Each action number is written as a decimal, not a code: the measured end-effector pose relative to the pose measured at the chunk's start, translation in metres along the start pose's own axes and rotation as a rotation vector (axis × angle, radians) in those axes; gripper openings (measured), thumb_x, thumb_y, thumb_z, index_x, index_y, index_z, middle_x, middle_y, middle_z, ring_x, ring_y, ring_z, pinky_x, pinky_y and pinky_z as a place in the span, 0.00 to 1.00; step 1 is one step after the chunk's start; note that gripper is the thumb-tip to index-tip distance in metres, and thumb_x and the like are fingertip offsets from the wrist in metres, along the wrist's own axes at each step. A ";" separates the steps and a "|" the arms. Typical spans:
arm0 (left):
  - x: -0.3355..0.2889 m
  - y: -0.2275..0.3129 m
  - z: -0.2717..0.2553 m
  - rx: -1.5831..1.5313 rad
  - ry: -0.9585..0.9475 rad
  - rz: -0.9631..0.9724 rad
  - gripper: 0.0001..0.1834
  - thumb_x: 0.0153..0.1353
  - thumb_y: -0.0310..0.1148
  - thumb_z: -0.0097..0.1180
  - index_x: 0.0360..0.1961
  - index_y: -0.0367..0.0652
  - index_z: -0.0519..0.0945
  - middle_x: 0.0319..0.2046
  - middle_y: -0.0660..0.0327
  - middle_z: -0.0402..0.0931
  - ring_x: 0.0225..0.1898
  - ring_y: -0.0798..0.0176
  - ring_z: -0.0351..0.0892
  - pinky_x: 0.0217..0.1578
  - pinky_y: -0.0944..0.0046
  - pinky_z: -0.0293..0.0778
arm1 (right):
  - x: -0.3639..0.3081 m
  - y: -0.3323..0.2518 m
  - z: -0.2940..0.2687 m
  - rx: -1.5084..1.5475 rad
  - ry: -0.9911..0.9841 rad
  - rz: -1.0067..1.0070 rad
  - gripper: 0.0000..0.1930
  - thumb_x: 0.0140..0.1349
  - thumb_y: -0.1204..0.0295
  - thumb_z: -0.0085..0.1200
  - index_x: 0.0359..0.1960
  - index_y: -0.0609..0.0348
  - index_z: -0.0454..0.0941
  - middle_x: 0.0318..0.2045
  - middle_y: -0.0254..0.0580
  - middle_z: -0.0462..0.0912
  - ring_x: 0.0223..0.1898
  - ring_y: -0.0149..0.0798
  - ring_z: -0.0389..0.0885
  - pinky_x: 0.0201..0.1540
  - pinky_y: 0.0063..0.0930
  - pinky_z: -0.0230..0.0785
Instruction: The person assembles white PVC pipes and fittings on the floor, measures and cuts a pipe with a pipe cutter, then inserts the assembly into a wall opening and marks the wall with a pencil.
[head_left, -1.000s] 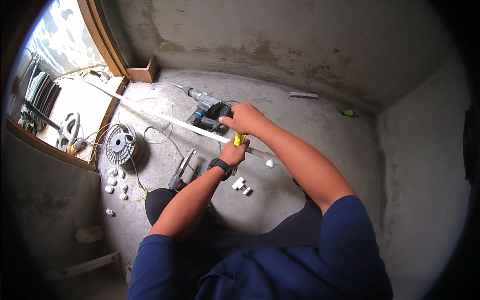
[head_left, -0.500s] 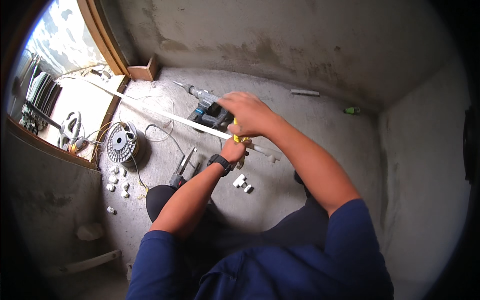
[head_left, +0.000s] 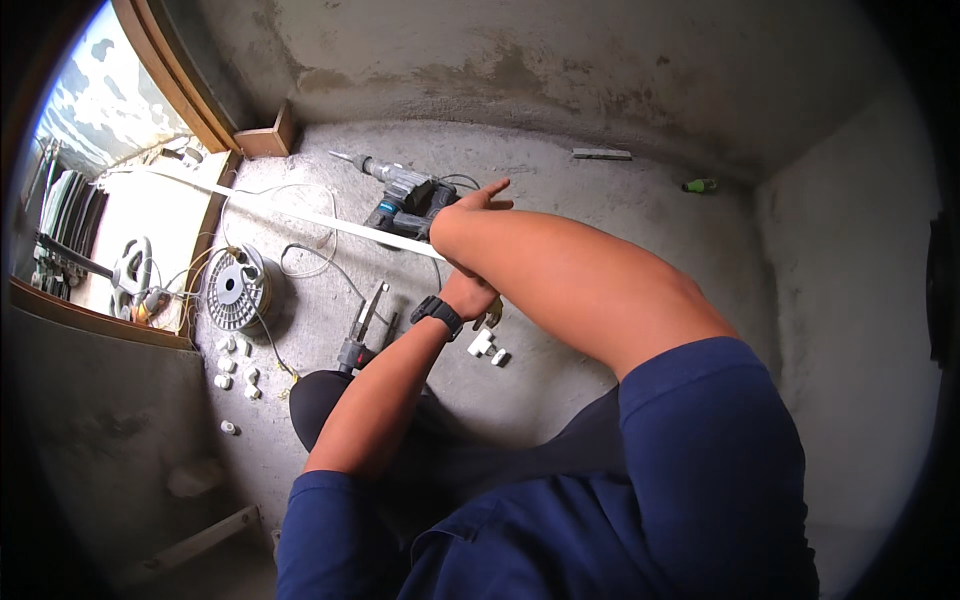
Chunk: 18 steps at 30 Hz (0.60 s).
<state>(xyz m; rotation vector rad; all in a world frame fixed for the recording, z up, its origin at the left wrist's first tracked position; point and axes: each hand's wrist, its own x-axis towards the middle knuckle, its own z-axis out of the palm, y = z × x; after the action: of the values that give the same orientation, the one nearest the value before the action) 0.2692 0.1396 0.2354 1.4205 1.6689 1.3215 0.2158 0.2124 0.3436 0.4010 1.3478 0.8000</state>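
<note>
Closest to us, well on the near side of the hammer drill [head_left: 402, 190], are our navy shirt [head_left: 560, 530] and dark trousers [head_left: 580, 430]. To the drill's near left, white pipe fittings [head_left: 252, 391] lie loose on the floor; to its near right lie a white tee fitting [head_left: 482, 343] and a smaller white piece [head_left: 500, 357]. A red-and-black tool [head_left: 353, 353] rests on the drill's near side. Our left hand [head_left: 468, 293], below the drill's handle, has its fingers curled, but our right arm covers the grip, so we cannot tell what it is clamped on. A yellowish thing [head_left: 494, 314] shows just under it. A round reel [head_left: 232, 287] sits to the drill's near left. The white pipe [head_left: 370, 234] slants past the drill's near side, from its far left to our right wrist, which hides the rest. Our right hand [head_left: 472, 205], just beside the drill's handle, has its fingers stretched and apart. To the drill's far right we see a green object [head_left: 699, 185] and a grey bar [head_left: 602, 154].
</note>
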 end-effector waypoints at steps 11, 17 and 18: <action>0.022 0.013 -0.057 -0.064 -0.243 -0.346 0.54 0.49 0.47 0.74 0.74 0.42 0.60 0.61 0.46 0.74 0.62 0.46 0.73 0.62 0.53 0.70 | -0.043 0.061 0.125 0.178 0.508 -0.213 0.26 0.62 0.55 0.62 0.61 0.50 0.80 0.59 0.43 0.82 0.70 0.48 0.68 0.73 0.68 0.47; 0.034 0.021 -0.056 -0.022 -0.075 -0.209 0.29 0.62 0.39 0.62 0.64 0.45 0.72 0.45 0.47 0.82 0.49 0.48 0.82 0.52 0.53 0.75 | -0.095 0.152 0.306 0.854 1.082 -0.299 0.28 0.61 0.67 0.59 0.66 0.51 0.75 0.57 0.50 0.79 0.61 0.50 0.73 0.71 0.48 0.57; 0.033 0.026 -0.047 0.185 -0.005 -0.188 0.26 0.63 0.41 0.63 0.60 0.46 0.73 0.42 0.44 0.83 0.47 0.43 0.84 0.50 0.50 0.77 | -0.094 0.155 0.330 1.108 1.180 -0.323 0.28 0.62 0.66 0.58 0.66 0.53 0.75 0.59 0.49 0.78 0.63 0.50 0.72 0.71 0.45 0.58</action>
<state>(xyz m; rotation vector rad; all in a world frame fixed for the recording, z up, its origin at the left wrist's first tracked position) 0.2291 0.1543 0.2814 1.3284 1.9113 1.0832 0.4881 0.3121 0.5840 0.5489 2.8544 -0.1748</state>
